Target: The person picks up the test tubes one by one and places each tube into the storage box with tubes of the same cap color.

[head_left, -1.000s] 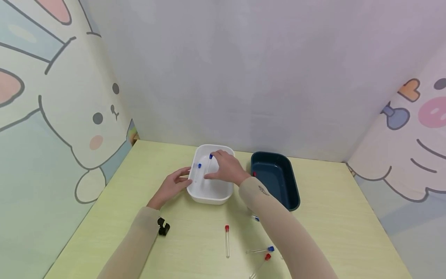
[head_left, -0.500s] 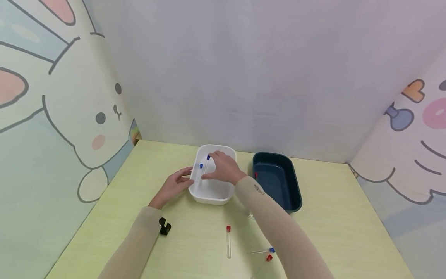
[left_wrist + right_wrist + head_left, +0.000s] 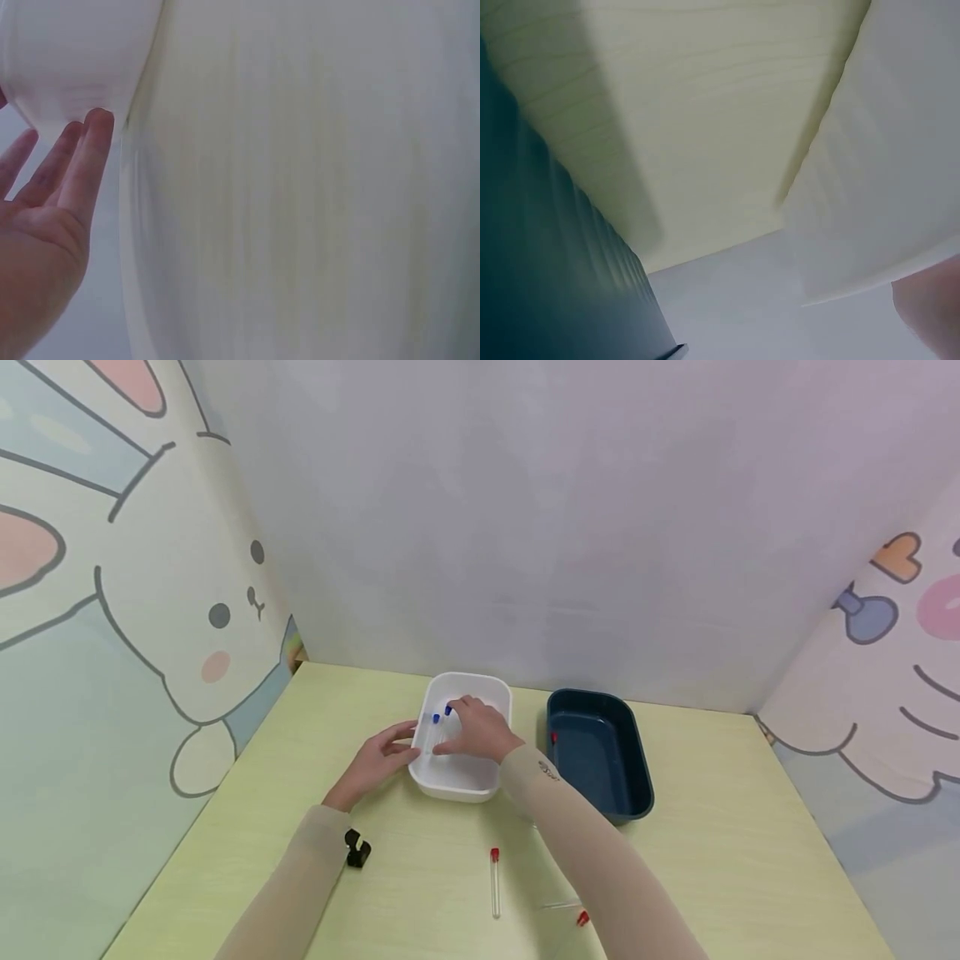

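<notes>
A white tray (image 3: 465, 781) stands at the back of the table, and in it lies a test tube with a blue cap (image 3: 436, 718). Just right of that cap, my right hand (image 3: 482, 732) holds a second blue-capped test tube (image 3: 447, 711) between fingertips and thumb, low inside the tray; its clear glass is hard to make out. My left hand (image 3: 375, 766) touches the tray's left side. In the left wrist view its fairly straight fingers (image 3: 88, 161) rest against the outer wall. Only a bit of the right hand shows in the right wrist view.
A dark blue tray (image 3: 600, 752) with a red cap (image 3: 554, 737) inside stands to the right. Nearer lie a red-capped test tube (image 3: 495, 885), another red cap (image 3: 582, 918) and a clear tube (image 3: 561, 905), partly behind the right sleeve. A black object (image 3: 357, 849) sits beside the left sleeve.
My right hand has moved slightly toward me and left inside the white tray, bringing its blue cap closer to the other one. The left hand stays at the tray's side.
</notes>
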Available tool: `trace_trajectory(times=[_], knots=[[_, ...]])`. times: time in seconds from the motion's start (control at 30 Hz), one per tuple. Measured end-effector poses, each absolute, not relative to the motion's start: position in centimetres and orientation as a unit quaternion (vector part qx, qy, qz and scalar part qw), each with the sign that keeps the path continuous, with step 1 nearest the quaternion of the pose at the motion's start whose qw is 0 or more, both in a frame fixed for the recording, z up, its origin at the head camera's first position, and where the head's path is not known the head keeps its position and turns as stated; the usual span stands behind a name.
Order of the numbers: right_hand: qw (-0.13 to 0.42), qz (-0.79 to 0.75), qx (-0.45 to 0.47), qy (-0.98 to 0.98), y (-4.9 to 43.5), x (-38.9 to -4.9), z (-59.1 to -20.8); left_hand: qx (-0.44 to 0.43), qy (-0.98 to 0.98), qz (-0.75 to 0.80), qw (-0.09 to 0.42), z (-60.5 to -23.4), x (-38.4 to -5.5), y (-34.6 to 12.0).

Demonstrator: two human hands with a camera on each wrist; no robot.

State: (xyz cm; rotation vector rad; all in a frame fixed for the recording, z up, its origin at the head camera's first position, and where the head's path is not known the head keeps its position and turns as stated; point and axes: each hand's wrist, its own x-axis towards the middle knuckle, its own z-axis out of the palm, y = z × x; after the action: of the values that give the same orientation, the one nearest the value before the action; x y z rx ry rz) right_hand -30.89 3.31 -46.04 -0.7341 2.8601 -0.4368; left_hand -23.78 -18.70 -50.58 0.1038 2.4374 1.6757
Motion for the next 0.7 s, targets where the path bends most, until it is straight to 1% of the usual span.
trace_trajectory(times=[0.23,0.47,0.7], knots=[[0.079,-0.126,-0.248,0.957,3.1,-31.6,-46.8,0.037,0.82,0.564,0.089,-50.6,-23.7,-18.9],[0.101,-0.113,-0.235,0.96,3.0,-31.9,-47.3,0.039,0.82,0.564,0.09,-50.6,-23.8,-19.0],[0.109,-0.121,-0.231,0.959,3.0,-32.4,-48.2,0.039,0.819,0.566,0.091,-50.5,-23.7,-18.7]])
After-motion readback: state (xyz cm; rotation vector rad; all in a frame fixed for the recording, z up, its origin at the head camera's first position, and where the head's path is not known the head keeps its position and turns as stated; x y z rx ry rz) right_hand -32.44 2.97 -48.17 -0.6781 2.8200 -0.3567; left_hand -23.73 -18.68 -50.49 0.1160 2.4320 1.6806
